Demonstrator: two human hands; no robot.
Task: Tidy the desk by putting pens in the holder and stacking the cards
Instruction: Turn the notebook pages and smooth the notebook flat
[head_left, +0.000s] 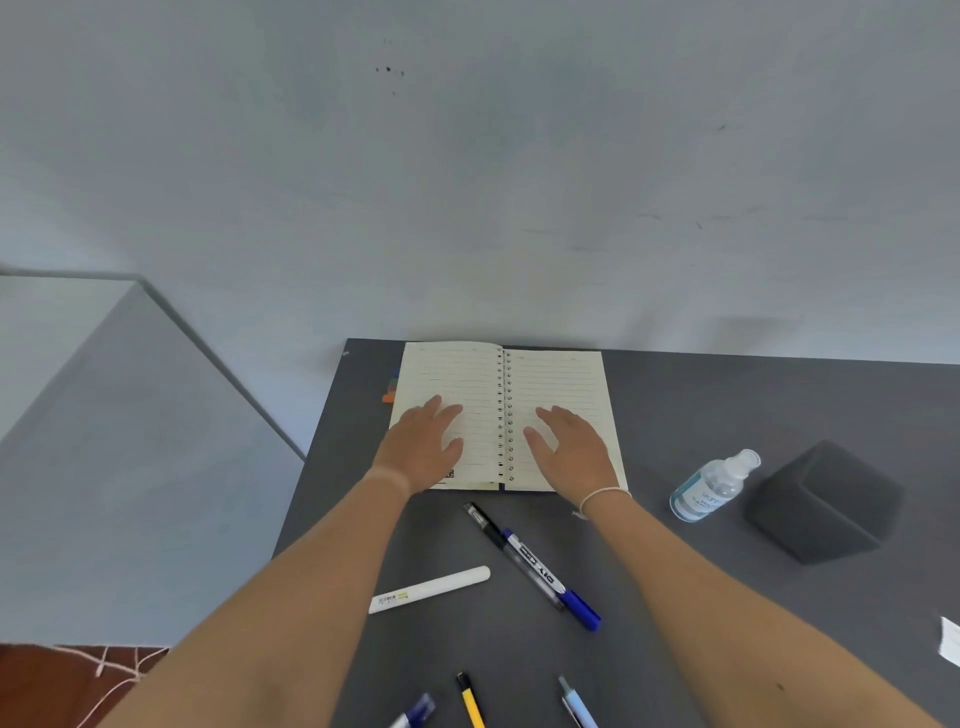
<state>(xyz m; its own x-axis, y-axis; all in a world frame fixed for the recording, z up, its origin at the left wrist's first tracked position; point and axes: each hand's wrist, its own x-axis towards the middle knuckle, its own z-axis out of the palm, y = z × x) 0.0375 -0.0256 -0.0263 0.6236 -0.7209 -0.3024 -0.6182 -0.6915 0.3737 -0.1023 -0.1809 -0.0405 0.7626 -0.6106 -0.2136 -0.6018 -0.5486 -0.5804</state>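
Our left hand (423, 441) and right hand (574, 449) lie flat, fingers spread wide and holding nothing, one on each page of the open cream lined spiral-bound notebook (501, 415) at the far edge of the dark grey desk (675, 597). Likely step: close the notebook, so we should fold one page over the spiral evenly without dragging it into the pens. Pens lie loose nearer us: a clear-barrelled pen with blue cap (540, 569) diagonal just below the notebook, a white capped marker (428, 590) to its left, and a yellow pen (470, 701), a pale blue pen (576, 704) and another blue one (415, 714) at the bottom edge. A dark grey foam-like block (826, 504), possibly the holder, sits right, beside a small clear spray bottle (714, 486). Cards: a white scrap (950, 642) far right, unclear.
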